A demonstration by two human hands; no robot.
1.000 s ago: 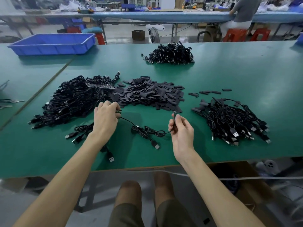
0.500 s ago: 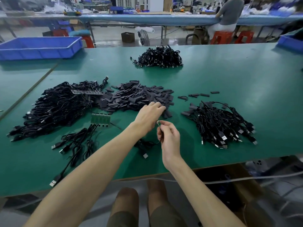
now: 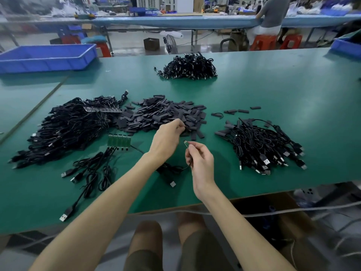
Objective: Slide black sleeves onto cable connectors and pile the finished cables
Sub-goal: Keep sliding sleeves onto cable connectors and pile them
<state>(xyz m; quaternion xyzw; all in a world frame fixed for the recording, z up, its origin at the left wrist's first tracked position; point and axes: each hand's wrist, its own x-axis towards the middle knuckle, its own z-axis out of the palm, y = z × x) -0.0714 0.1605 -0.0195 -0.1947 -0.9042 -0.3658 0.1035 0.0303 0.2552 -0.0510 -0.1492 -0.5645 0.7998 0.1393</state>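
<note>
My right hand (image 3: 201, 163) pinches a thin black cable (image 3: 172, 169) just below its small green connector (image 3: 186, 143), which points up. My left hand (image 3: 166, 138) reaches across to the near edge of the heap of flat black sleeves (image 3: 164, 114), fingertips pinching a sleeve there. The cable's coil and USB plug (image 3: 172, 184) lie on the green table (image 3: 273, 90) under my left forearm. A pile of cables with sleeves (image 3: 261, 147) sits to the right.
A big heap of bare cables (image 3: 68, 126) lies at the left, with a strip of green connector boards (image 3: 119, 141) and a few loose cables (image 3: 91, 173) in front. Another cable pile (image 3: 189, 67) sits far back. Blue bins (image 3: 46, 57) stand at the back corners.
My left hand left the cable at the left and crossed to the sleeve heap, fingers now curled onto a sleeve. My right hand kept holding the connector end upright.
</note>
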